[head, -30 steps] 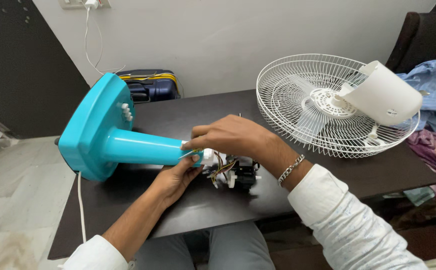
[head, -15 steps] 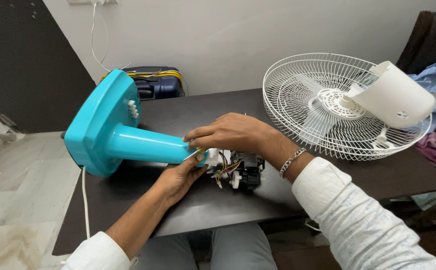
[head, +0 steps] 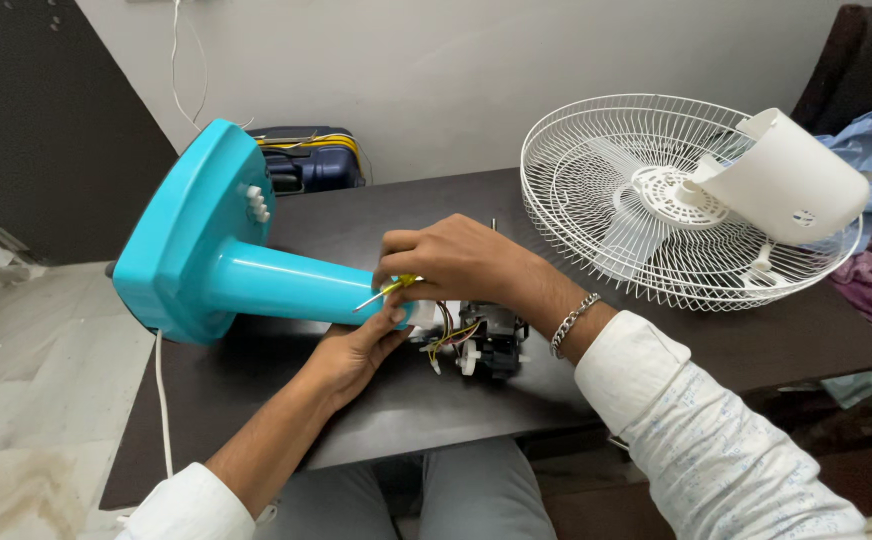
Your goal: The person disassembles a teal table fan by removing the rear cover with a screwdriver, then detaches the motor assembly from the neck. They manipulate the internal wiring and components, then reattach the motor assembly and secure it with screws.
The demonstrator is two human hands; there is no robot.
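One turquoise fan stand (head: 246, 270) lies on the dark table (head: 356, 400), its neck just under the fingertips. The right hand (head: 456, 262) pinches one yellow-handled screwdriver (head: 388, 291); the left hand (head: 356, 350) cups the neck from below. One motor (head: 486, 340) sits beside the knuckles. One white grille (head: 646, 200) and one white cover (head: 791, 180) lie well apart, near the table's far edge.

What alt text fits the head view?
Right hand holds a yellow-handled screwdriver against a turquoise fan stand lying on a dark table; left hand supports it beside the exposed motor. White fan grille lies right.
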